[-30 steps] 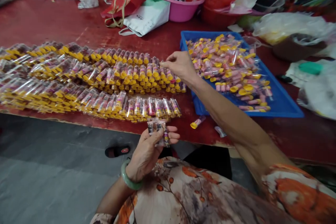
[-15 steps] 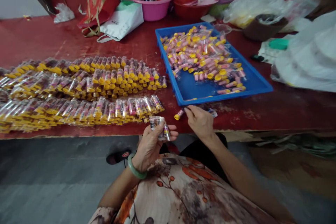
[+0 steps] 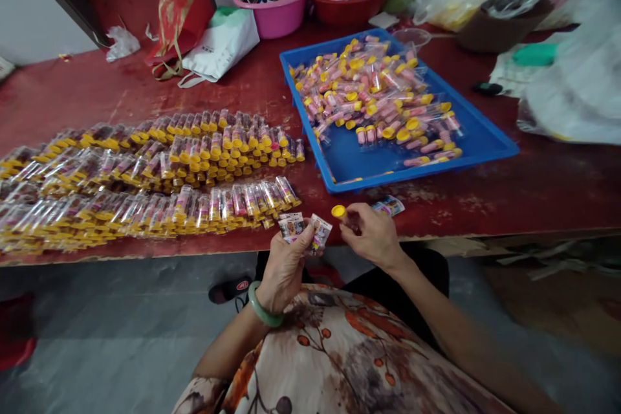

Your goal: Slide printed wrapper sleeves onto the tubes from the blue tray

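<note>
My left hand [image 3: 286, 266], with a green bangle at its wrist, pinches small printed cards [image 3: 292, 226] fanned in two parts over the table's front edge. My right hand [image 3: 372, 236] grips a small tube [image 3: 339, 211] whose yellow cap points up and left; the fingers hide much of its body. Just behind that hand, a few printed cards [image 3: 389, 205] lie on the table. The blue tray [image 3: 349, 171] behind holds a heap of pink tubes with yellow caps. At the left, rows of filled clear tubes [image 3: 218, 204] are stacked, yellow ends toward me.
Along the back of the red table [image 3: 121, 100] are a white bag [image 3: 223, 45], a red bag [image 3: 182, 19] and a pink basin [image 3: 279, 13]. A brown container [image 3: 499, 26] and white plastic bags [image 3: 577, 90] stand at the right.
My right hand has lifted the tube off the table and turned its yellow cap upward. The cards in my left hand are now spread apart. The view has shifted slightly.
</note>
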